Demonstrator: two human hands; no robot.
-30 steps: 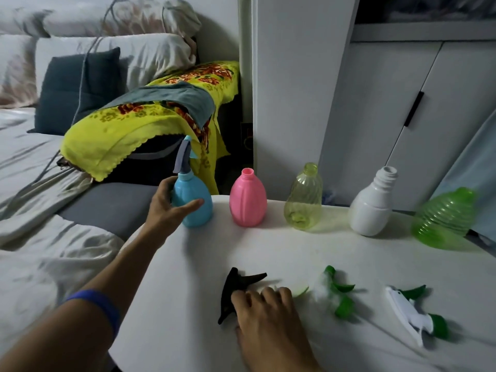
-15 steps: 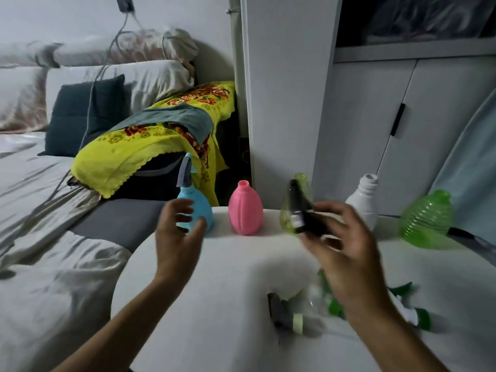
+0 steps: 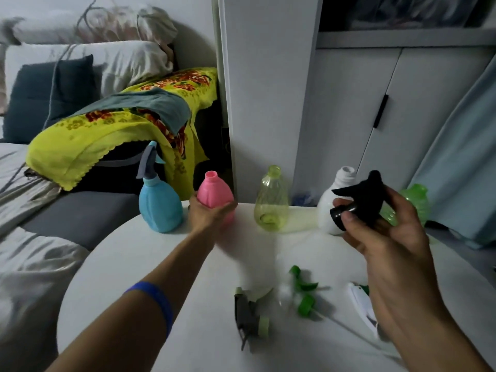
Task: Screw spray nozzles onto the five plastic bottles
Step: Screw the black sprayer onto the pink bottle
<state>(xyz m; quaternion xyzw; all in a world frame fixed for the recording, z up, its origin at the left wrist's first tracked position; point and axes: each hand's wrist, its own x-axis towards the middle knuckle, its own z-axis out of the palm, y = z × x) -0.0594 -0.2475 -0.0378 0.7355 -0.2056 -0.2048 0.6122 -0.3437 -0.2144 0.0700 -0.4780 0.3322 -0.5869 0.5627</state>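
Observation:
A row of bottles stands at the far edge of the white table (image 3: 150,264). The blue bottle (image 3: 159,204) at the left carries a grey nozzle. My left hand (image 3: 208,214) grips the pink bottle (image 3: 214,191), whose neck is bare. Further right stand the yellow-green bottle (image 3: 271,201), the white bottle (image 3: 328,205) and the green bottle (image 3: 414,201), all without nozzles. My right hand (image 3: 383,229) holds a black spray nozzle (image 3: 361,198) in the air, in front of the white bottle. On the table near me lie a grey nozzle (image 3: 248,316), a green-trimmed clear nozzle (image 3: 299,295) and a white nozzle (image 3: 361,304).
A bed with grey sheets and pillows lies left of the table, with a yellow flowered cloth (image 3: 107,130) draped over a dark bag behind the blue bottle. White cabinet doors (image 3: 362,103) rise behind the bottles. A pale blue curtain (image 3: 461,170) hangs at the right.
My left hand has moved from the blue bottle to the pink bottle and closed on it. My right hand has lifted the black nozzle off the table and carried it right.

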